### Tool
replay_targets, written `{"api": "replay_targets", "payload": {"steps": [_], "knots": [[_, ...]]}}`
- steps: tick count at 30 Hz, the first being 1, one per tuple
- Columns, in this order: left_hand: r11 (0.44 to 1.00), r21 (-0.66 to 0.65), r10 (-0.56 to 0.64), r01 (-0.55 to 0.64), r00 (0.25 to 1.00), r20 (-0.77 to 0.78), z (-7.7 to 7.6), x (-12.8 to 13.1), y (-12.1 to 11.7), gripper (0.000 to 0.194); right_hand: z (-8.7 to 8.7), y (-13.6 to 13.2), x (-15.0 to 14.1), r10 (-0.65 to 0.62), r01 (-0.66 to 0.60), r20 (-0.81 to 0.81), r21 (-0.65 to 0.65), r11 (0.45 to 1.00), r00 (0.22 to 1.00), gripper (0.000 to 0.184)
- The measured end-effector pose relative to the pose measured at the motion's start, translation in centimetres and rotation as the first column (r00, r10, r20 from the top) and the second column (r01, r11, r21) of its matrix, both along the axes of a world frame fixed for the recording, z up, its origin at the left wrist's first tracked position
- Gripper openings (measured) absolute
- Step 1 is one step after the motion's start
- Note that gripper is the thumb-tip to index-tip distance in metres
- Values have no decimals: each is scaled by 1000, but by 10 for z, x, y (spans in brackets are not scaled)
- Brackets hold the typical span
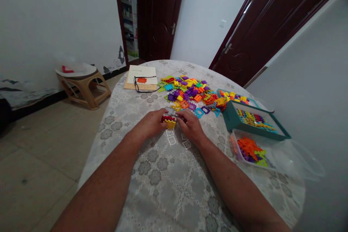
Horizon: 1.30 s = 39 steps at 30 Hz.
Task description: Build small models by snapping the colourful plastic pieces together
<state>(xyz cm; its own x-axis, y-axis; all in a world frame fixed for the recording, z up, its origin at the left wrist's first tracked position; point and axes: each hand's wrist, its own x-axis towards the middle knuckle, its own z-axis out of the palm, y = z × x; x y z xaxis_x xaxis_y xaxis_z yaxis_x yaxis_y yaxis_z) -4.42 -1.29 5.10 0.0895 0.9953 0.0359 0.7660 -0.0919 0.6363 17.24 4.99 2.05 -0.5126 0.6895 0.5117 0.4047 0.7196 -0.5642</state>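
A stool (86, 92) stands left of the table (165, 185), where boxes (231, 116) lie right of piled pieces (191, 91).

Left hand (154, 122), right hand (190, 124) close together, curled.

Left hand (153, 122) on a red-and-yellow block (170, 123), right hand (191, 126) just beside it, colourful heap of pieces (190, 90) beyond

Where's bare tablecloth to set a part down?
Bare tablecloth: between the forearms, body side; left of the left hand, nearer than the pad. Crowded: block pile beyond the right hand; teal box, clear tub at right.
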Motion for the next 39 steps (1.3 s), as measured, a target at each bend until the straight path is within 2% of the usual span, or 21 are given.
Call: {"api": "replay_targets", "payload": {"steps": [3, 7, 12, 15, 18, 22, 28, 33, 36, 39], "knots": [[1000, 3, 12, -12, 1000, -21, 2, 0, 0, 43, 2, -5, -5, 81, -81, -13, 14, 997, 997, 24], [1000, -1, -30, 30, 999, -43, 4, -2, -1, 41, 5, -10, -9, 132, -132, -36, 8, 991, 991, 23], [999, -12, -34, 34, 999, -36, 4, -3, -3, 43, 5, -13, -9, 121, -124, -38, -95, 988, 992, 24], [999, -15, -33, 32, 998, -50, 4, -4, -3, 37, 2, -6, -10, 49, -54, -49, -109, 993, 998, 29], [1000, -5, -18, 17, 998, -58, 4, -5, -1, 31, 2, 10, -12, -8, 9, 59, -25, 1000, 998, 31], [1000, -2, -10, 10, 997, -74, 3, -6, 0, 27, 5, 33, -23, 14, -26, 255, 42, 999, 967, 35], [1000, 23, -10, 12, 997, -77, 2, -9, -1, 35, 6, 47, -44, 33, -26, 468, -20, 999, 883, 49], [1000, 18, 17, -16, 999, -35, -2, -9, 0, 48, 0, 47, -44, 36, -25, 477, -30, 999, 878, 52], [999, 18, 29, -28, 998, -51, -2, -9, 1, 47, -3, 50, -41, 32, -26, 449, -19, 999, 893, 53], [1000, 19, 18, -17, 998, -63, -1, -8, 1, 45, -3, 57, -41, 101, -90, 444, -45, 995, 890, 51]]}}
